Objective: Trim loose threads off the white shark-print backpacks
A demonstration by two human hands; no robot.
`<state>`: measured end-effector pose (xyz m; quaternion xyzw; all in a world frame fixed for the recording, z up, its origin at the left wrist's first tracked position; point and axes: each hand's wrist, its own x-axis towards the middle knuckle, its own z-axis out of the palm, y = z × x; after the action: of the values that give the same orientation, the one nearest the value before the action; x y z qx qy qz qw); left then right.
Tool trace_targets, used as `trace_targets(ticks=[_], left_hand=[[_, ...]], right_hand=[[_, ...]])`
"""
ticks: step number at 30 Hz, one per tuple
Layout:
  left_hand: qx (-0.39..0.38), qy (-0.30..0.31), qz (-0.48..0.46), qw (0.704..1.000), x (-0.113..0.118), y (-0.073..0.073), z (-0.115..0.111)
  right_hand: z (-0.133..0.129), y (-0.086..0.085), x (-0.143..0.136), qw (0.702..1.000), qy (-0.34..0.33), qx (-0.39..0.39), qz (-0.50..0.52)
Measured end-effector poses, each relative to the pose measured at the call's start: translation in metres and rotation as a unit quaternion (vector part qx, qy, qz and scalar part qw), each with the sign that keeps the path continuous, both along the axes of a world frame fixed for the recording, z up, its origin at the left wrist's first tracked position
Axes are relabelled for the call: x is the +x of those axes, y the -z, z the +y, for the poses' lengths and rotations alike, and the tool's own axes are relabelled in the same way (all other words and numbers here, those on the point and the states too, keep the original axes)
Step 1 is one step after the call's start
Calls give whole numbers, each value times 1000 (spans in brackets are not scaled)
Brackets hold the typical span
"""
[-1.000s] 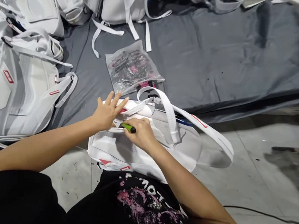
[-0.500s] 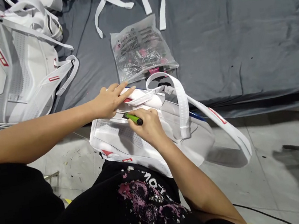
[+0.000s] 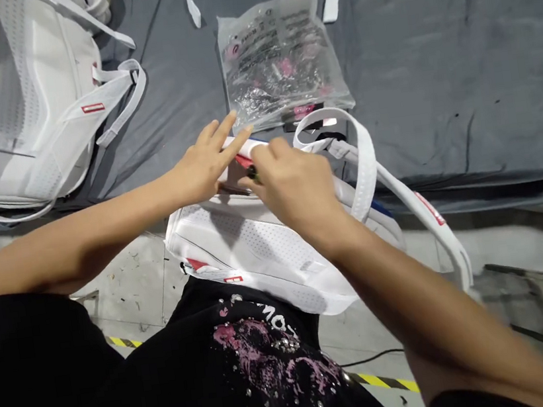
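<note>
A white backpack [image 3: 255, 232] lies across my lap against the table edge, with its strap [image 3: 366, 164] looping up at the right. My left hand [image 3: 209, 162] rests on the upper edge of the backpack, its fingers spread. Close to its right, my right hand [image 3: 293, 180] is closed round a green pen [image 3: 252, 174], mostly hidden by the fingers. The pen is over the upper part of the backpack, near a red patch [image 3: 244, 161]. Whether its tip touches the fabric cannot be made out.
A clear plastic bag [image 3: 283, 62] with dark and pink contents lies on the grey-covered table [image 3: 435, 75] beyond the backpack. Another white backpack [image 3: 57, 91] is at the left. Below the table edge is a tiled floor with striped tape [image 3: 385, 382].
My right hand has moved right and up with the pen, which is now mostly covered. My left hand has shifted slightly right and up, fingers still spread. The view has moved too.
</note>
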<state>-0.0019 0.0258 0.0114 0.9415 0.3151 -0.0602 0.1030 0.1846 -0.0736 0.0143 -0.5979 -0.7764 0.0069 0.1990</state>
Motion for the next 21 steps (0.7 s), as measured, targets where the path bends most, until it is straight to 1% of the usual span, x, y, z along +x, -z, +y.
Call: trace_targets(ticks=[2, 3, 6, 8, 10, 13, 16, 19, 21], left_hand=[[-6, -3, -19, 1000, -3, 6, 4], [-6, -7, -33, 999, -6, 10, 6], [-6, -34, -70, 997, -12, 19, 10], [-13, -53, -66, 996, -14, 19, 9], [-25, -67, -39, 997, -11, 13, 6], [-39, -95, 27, 994, 0, -2, -3], [-23, -135, 78, 988, 14, -14, -13], [2, -168, 109, 980, 24, -18, -18], [0, -166, 135, 977, 25, -17, -17]], right_hand=[[19, 3, -19, 995, -12, -72, -67], [28, 5, -28, 992, -18, -95, -87], [44, 14, -47, 986, -18, -124, -110], [46, 19, -50, 985, -11, -133, -108], [45, 22, -48, 986, -6, -140, -93], [43, 30, -44, 989, 9, -141, -46], [46, 41, -43, 992, 22, -124, 12], [51, 49, -43, 993, 19, -105, 51], [52, 49, -42, 993, 14, -105, 50]])
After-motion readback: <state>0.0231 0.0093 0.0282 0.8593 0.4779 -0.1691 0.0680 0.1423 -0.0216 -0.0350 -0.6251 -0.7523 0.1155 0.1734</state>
